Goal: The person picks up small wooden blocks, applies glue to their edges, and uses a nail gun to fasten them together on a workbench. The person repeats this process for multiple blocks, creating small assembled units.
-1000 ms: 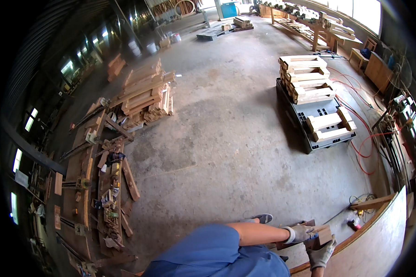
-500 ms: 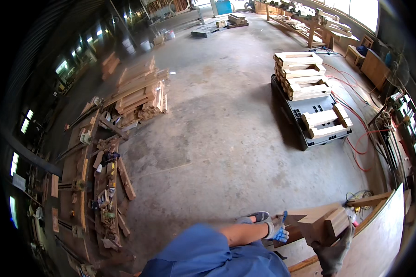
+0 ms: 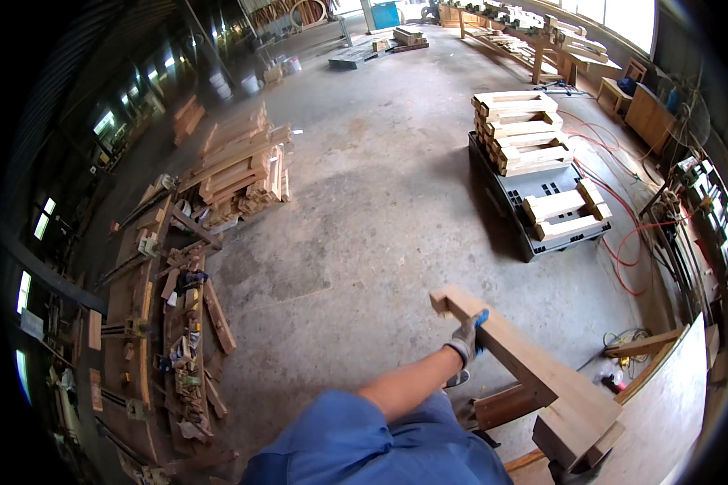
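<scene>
A pale wooden frame (image 3: 534, 356), built of a long beam with thick end blocks, hangs tilted in front of my body at the lower right. My left hand (image 3: 466, 338), in a grey glove with blue on it, is closed around the beam near its far end. At the near end my right hand (image 3: 576, 475), in a dark glove, grips the end block from below; its fingers are mostly hidden by the wood. Below the frame lies a brown wooden piece (image 3: 505, 407), next to a pale-topped workbench (image 3: 659, 416) on the right.
Similar wooden frames (image 3: 526, 133) are stacked on a black plastic pallet (image 3: 534, 246), with one lying apart at its near end. Red hoses (image 3: 615, 255) run beside it. Lumber (image 3: 243, 166) is piled at left, beyond a cluttered rack (image 3: 182, 356).
My left hand has risen from beside my leg and taken hold of the beam. The wooden frame has swung out to the left and forward, and my right hand has moved down with its near end.
</scene>
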The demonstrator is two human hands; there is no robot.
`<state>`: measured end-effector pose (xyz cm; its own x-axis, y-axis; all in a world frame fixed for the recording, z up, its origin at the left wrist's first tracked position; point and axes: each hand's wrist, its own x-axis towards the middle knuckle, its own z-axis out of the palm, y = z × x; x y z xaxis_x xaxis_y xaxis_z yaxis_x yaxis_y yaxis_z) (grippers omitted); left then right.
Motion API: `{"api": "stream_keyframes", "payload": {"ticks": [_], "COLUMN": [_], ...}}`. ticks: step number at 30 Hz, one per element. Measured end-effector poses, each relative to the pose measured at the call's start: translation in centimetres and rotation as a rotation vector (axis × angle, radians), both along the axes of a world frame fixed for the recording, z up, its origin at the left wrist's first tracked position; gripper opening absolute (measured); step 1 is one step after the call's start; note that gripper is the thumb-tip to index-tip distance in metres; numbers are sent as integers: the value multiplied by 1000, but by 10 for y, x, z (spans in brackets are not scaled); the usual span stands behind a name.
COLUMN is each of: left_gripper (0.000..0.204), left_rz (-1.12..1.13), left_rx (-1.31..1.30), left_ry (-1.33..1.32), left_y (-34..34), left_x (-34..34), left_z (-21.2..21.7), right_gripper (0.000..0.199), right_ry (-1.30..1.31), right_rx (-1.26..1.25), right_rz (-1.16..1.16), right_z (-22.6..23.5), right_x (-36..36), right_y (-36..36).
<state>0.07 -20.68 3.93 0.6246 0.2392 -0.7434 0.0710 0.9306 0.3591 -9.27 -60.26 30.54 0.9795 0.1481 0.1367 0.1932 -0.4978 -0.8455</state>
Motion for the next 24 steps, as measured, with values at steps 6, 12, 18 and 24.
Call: {"api": "stream_keyframes", "payload": {"ticks": [6, 12, 18, 24], "left_gripper": [38, 58, 67, 74], "left_rz": [110, 96, -142, -404], "left_rx": [-1, 289, 1118, 1428], "left_ry": [-497, -422, -390, -545], "left_y": [48, 49, -3, -55], "left_x": [43, 76, 60, 16], "left_z": [126, 202, 226, 198], "right_gripper": [99, 73, 81, 88], "right_ry": [417, 226, 356, 204], "right_rx": [487, -120, -72, 239], "right_rz": [-309, -37, -196, -76], "right_z": [-33, -118, -66, -51], "right_x": [-23, -7, 13, 62], "right_y": [13, -8, 16, 45]}}
